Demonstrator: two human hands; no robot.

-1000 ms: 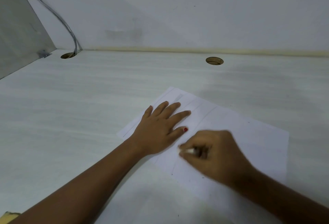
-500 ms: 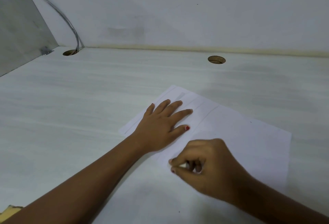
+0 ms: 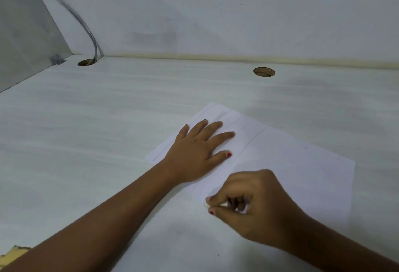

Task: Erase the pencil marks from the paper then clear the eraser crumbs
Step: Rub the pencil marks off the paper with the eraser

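Pale, faintly streaked desk top (image 3: 86, 142) fills the view, smooth and matte, with one white rectangular sheet of paper (image 3: 302, 174) lying flat and askew on its near right part. Two bare hands are on the sheet. Nearest, the right hand (image 3: 254, 207) is curled, thumb and forefinger pinching one small white eraser (image 3: 218, 204) whose tip is against the paper close to the sheet's near left edge. Just beyond it the left hand (image 3: 194, 155) lies palm down, fingers straight and slightly spread, pressing the far left part of the sheet and gripping nothing. Past its fingertips a few faint straight pencil lines (image 3: 257, 136) run across the far corner. Farther back the desk has two round cable holes, one at far left (image 3: 86, 63) and one right of centre (image 3: 264, 71). One grey cable (image 3: 86, 25) drops down the plain white wall (image 3: 237, 12) into the left hole, beside a grey side panel (image 3: 21, 34).
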